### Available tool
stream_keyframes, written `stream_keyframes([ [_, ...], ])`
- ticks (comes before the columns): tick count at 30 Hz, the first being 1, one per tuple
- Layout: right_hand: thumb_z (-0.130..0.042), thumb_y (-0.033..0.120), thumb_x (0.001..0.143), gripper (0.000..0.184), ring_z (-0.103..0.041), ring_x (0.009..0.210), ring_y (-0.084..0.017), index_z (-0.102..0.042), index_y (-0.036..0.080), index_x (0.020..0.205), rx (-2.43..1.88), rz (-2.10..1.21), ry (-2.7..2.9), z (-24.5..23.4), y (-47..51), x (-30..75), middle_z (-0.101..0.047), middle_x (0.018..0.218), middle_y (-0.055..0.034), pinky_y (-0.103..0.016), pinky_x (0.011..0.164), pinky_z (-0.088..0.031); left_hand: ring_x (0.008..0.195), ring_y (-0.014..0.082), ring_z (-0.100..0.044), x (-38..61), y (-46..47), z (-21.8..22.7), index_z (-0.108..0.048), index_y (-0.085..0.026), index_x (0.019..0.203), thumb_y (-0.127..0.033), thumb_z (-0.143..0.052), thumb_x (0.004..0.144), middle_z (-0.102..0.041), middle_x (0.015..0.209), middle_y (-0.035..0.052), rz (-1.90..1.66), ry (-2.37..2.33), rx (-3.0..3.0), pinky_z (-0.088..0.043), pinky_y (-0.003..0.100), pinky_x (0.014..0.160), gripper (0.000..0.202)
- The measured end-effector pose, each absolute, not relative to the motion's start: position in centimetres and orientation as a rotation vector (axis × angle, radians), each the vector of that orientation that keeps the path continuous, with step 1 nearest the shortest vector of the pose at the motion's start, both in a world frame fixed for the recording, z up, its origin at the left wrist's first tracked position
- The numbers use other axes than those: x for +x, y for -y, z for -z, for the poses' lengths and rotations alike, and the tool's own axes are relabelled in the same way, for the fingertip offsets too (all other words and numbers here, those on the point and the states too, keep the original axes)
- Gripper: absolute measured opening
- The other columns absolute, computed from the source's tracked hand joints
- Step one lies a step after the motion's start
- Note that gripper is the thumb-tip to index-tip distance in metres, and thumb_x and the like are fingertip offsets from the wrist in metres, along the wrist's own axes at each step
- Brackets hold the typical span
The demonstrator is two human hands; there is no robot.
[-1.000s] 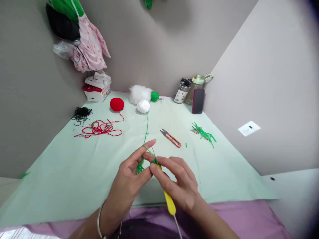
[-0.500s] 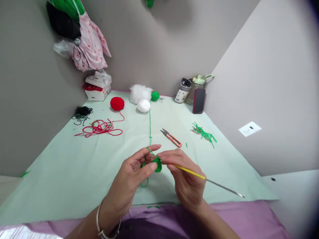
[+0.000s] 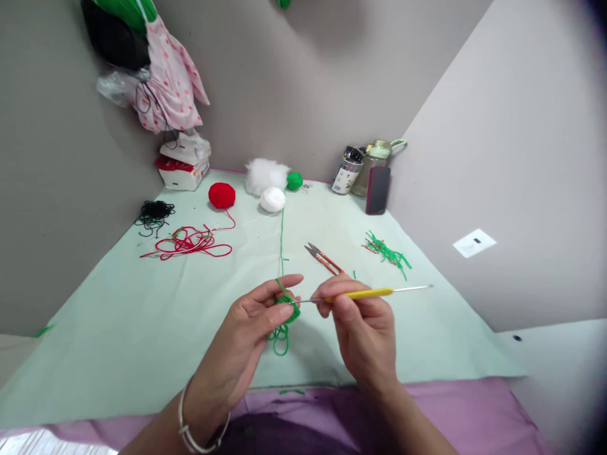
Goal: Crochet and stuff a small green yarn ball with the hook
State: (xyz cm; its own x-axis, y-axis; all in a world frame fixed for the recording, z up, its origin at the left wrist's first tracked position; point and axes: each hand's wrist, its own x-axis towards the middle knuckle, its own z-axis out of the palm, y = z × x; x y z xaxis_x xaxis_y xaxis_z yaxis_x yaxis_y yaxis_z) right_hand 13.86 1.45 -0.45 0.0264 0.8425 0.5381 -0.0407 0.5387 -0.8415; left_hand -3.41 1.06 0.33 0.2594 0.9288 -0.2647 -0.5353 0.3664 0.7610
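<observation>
Your left hand (image 3: 251, 319) has its grip pinched on a small green crocheted yarn piece (image 3: 294, 311), thumb over the near face, index finger extended with a thin green yarn strand (image 3: 282, 234) across it. Piece is held above the table (image 3: 180, 316), which is covered in pale mint cloth; loose green loops (image 3: 281, 344) hang just below it. Your right hand (image 3: 363, 328) has its grip closed on a double-ended crochet hook with a yellow handle (image 3: 374, 294), roughly level, one thin metal end pointing left and touching the piece (can't tell if it's through a stitch; too small), the other sticking out past your fingers on the right. Strand runs from your left index finger up the table to beside a round white yarn ball (image 3: 272, 200); a small green yarn ball (image 3: 294, 181) sits just behind that, next to fluffy white stuffing (image 3: 265, 177). Orange-handled metal thread snips (image 3: 325, 258) lie just beyond your right hand, partly hidden by it. Pile of green and red yarn scraps (image 3: 386, 253) farther right, red yarn ball (image 3: 222, 196) far left.
</observation>
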Motion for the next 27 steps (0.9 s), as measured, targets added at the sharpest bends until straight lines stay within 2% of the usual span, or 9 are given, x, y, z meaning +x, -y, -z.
stream_keyframes([
  [5, -0.067, 0.032, 0.103, 0.016, -0.075, 0.093, -0.024, -0.083, 0.026, 0.101, -0.77, -0.832, 1.478, 0.8, -1.7, 13.4, -0.083, 0.096, -0.0077, -0.039, 0.083, -0.062, 0.108, 0.0228, -0.065, -3.3, -0.7, 0.0, -0.086, -0.033, 0.112, -0.034, -0.088, 0.083, -0.082, 0.11, 0.0024, -1.084, -0.855, 0.867, -0.048, 0.029, 0.091, 0.029],
  [8, -0.068, 0.04, 0.102, 0.02, -0.07, 0.078, -0.02, -0.078, 0.024, 0.096, -0.735, -1.004, 1.363, 0.8, -2.1, 13.7, -0.08, 0.09, -0.0069, -0.033, 0.069, -0.059, 0.104, 0.0237, -0.065, -4.0, -1.0, -0.4, -0.085, -0.032, 0.115, -0.036, -0.084, 0.085, -0.081, 0.11, 0.004, -1.044, -0.842, 0.948, -0.049, 0.029, 0.081, 0.03],
  [11, -0.068, 0.05, 0.1, 0.03, -0.052, 0.057, -0.014, -0.067, 0.024, 0.085, -0.671, -1.229, 1.208, 0.1, -2.8, 14.3, -0.069, 0.075, -0.0012, -0.027, 0.053, -0.048, 0.106, 0.0235, -0.065, -5.7, -2.0, -1.3, -0.086, -0.025, 0.092, -0.037, -0.082, 0.085, -0.079, 0.113, 0.0057, -1.104, -0.882, 0.973, -0.051, 0.028, 0.085, 0.015],
  [14, -0.07, 0.049, 0.098, 0.035, -0.03, 0.048, -0.011, -0.054, 0.026, 0.078, -0.579, -1.344, 1.102, -1.0, -3.3, 15.6, -0.046, 0.063, 0.0056, -0.023, 0.043, -0.033, 0.072, 0.0149, -0.061, -8.6, -3.7, -2.4, -0.074, -0.02, 0.066, -0.039, -0.083, 0.083, -0.072, 0.084, 0.003, -1.227, -0.924, 0.935, -0.05, 0.024, 0.064, 0.027],
  [16, -0.07, 0.043, 0.099, 0.036, -0.013, 0.047, -0.012, -0.05, 0.026, 0.074, -0.542, -1.321, 1.06, -1.6, -3.5, 17.0, -0.032, 0.06, 0.008, -0.023, 0.038, -0.022, 0.052, 0.0068, -0.042, -10.8, -5.0, -2.8, -0.067, -0.019, 0.063, -0.037, -0.08, 0.086, -0.069, 0.078, -0.0015, -1.319, -1.006, 0.972, -0.033, 0.022, 0.047, 0.032],
  [19, -0.062, 0.035, 0.104, 0.032, 0.002, 0.049, -0.014, -0.053, 0.027, 0.075, -0.529, -1.17, 0.989, -2.0, -3.6, 19.5, -0.024, 0.059, 0.0084, -0.025, 0.035, -0.009, 0.058, 0.0071, -0.037, -14.2, -6.6, -3.0, -0.066, -0.02, 0.07, -0.034, -0.066, 0.1, -0.069, 0.078, -0.0085, -1.4, -1.285, 1.161, -0.032, 0.027, 0.058, 0.034],
  [22, -0.054, 0.035, 0.109, 0.029, 0.004, 0.05, -0.014, -0.059, 0.028, 0.081, -0.487, -1.078, 0.953, -2.0, -3.6, 21.4, -0.03, 0.057, 0.0083, -0.027, 0.033, -0.01, 0.073, 0.0155, -0.046, -16.8, -7.9, -2.8, -0.07, -0.025, 0.081, -0.048, -0.071, 0.096, -0.051, 0.061, -0.0096, -1.439, -1.755, 1.37, -0.032, 0.034, 0.07, 0.027],
  [25, -0.059, 0.035, 0.107, 0.024, -0.002, 0.047, -0.012, -0.062, 0.028, 0.083, -0.516, -1.156, 1.022, -1.8, -3.6, 21.0, -0.038, 0.059, 0.0078, -0.026, 0.034, -0.014, 0.112, 0.0261, -0.059, -17.0, -8.2, -2.8, -0.076, -0.027, 0.086, -0.044, -0.075, 0.09, -0.068, 0.088, -0.0069, -1.358, -1.863, 1.783, -0.034, 0.038, 0.097, 0.018],
  [27, -0.066, 0.038, 0.103, 0.02, -0.013, 0.044, -0.01, -0.065, 0.027, 0.086, -0.587, -1.272, 1.08, -1.6, -3.5, 19.5, -0.048, 0.064, 0.006, -0.024, 0.035, -0.017, 0.116, 0.028, -0.059, -15.2, -7.6, -2.9, -0.078, -0.027, 0.083, -0.039, -0.084, 0.083, -0.072, 0.095, -0.0035, -1.325, -1.758, 1.853, -0.031, 0.04, 0.112, 0.013],
])
